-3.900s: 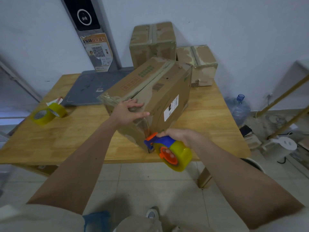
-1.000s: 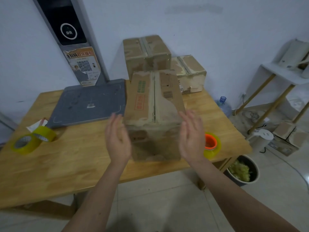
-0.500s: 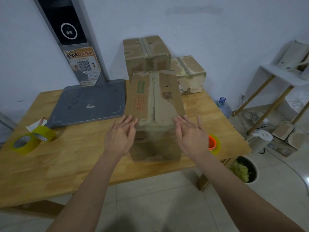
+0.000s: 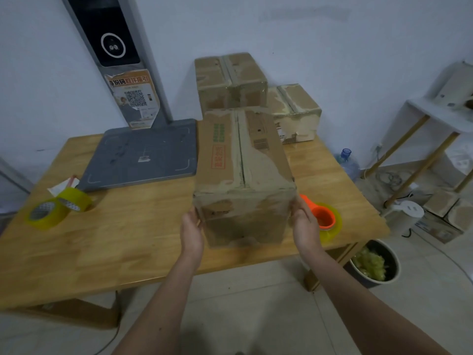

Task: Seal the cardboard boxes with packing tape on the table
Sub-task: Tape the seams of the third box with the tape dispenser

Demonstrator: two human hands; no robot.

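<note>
The dispenser point(image 4: 324, 219) near the surface's right edge is partly hidden behind the right hand point(image 4: 305, 224); the box's point(image 4: 243, 172) printed labels seem too blurred to read.

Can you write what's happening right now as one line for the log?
step: box handling | left hand: on box's left side | right hand: on right side | box: on table | tape dispenser: set down at right

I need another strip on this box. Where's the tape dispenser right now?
The tape dispenser lies on the table near its front right corner, just right of the right hand gripping the box.
</note>
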